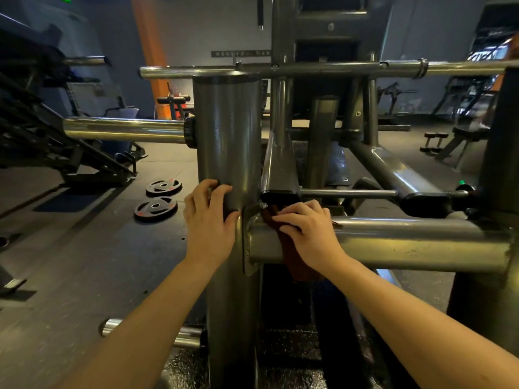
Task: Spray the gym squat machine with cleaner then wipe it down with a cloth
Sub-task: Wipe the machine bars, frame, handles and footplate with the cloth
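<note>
The dark red cloth [292, 258] is lying draped over the thick horizontal grey steel tube [407, 242] of the grey squat machine [320, 136], just beside its joint with the upright grey steel post [227, 130]. The right hand [309, 231] is pressing it flat, fingers spread. The left hand [209, 220] is curling round the post, gripping it. Two black weight plates [156, 208] are lying on the dark floor [84, 248] to the left.

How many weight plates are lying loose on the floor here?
2. One weight plate lies on the floor left of the upright post; the second plate lies just in front of it, nearer the camera. Others may be hidden from view.
</note>
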`<state>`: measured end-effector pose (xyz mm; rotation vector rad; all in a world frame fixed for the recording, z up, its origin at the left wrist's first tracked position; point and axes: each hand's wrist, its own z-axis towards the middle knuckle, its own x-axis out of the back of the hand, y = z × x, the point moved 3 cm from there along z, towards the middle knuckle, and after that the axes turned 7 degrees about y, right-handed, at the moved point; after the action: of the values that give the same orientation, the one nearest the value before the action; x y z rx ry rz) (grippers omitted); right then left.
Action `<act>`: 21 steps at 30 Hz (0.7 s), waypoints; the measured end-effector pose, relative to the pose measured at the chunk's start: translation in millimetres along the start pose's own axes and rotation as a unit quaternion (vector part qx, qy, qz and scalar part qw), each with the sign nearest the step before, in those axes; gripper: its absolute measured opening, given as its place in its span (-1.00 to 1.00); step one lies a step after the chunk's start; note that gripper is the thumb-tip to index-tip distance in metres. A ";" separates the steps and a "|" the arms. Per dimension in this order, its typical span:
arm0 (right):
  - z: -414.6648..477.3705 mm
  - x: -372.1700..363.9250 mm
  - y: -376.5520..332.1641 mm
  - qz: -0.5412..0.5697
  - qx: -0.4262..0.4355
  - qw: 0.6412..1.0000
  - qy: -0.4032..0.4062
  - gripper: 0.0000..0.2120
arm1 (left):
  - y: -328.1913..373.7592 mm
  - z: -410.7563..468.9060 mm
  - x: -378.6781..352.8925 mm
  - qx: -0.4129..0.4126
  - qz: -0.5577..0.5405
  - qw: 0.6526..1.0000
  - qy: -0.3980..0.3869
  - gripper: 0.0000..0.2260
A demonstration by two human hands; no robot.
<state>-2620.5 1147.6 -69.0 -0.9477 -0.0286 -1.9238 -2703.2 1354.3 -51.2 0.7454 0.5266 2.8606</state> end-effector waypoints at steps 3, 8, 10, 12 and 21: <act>18.0 18.8 0.3 0.158 -0.134 0.978 0.000 -0.76 | 0.4 19.1 9.0 0.016 -0.032 0.999 0.026 -0.58; 88.9 48.2 -39.4 0.428 -0.311 0.834 0.159 -0.80 | -3.2 61.7 20.3 0.096 -0.086 0.991 0.042 -0.44; 123.4 53.1 -60.9 0.435 -0.272 0.832 0.213 -0.77 | -4.2 62.8 17.7 0.119 -0.110 0.987 0.013 -0.36; 150.3 44.5 -81.8 0.434 -0.226 0.846 0.211 -0.71 | -8.5 62.0 15.7 0.127 -0.116 0.985 0.011 -0.33; 90.7 -39.9 -80.1 0.325 -0.123 0.932 0.107 -0.45 | -19.1 61.8 13.1 0.105 -0.114 0.988 0.006 -0.30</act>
<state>-2617.5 1256.1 -2.2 -0.7704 0.5960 -1.4102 -2683.1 1393.4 -1.9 0.6519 0.8655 2.6267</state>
